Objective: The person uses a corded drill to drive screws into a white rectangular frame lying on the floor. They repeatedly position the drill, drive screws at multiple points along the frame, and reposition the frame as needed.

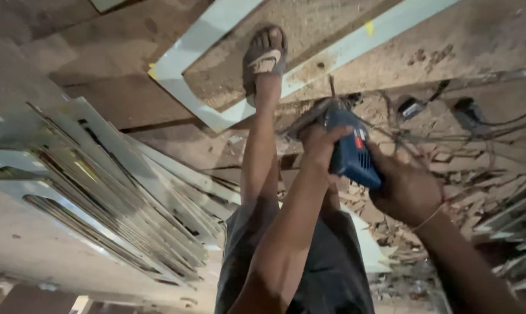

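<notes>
Head view: left hand point(320, 142) and right hand point(405, 189) are both gripping one blue power tool point(350, 152); one sandalled foot point(264, 58) is pressing one white strip point(333, 55).

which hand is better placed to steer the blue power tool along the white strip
Probably the left hand: it wraps the front of the blue power tool, nearest the white strip. The right hand grips the rear body.

Glossy blue plastic power tool point(351, 152); rough, seemingly wooden board point(309, 35), pale laminate edging.
</notes>
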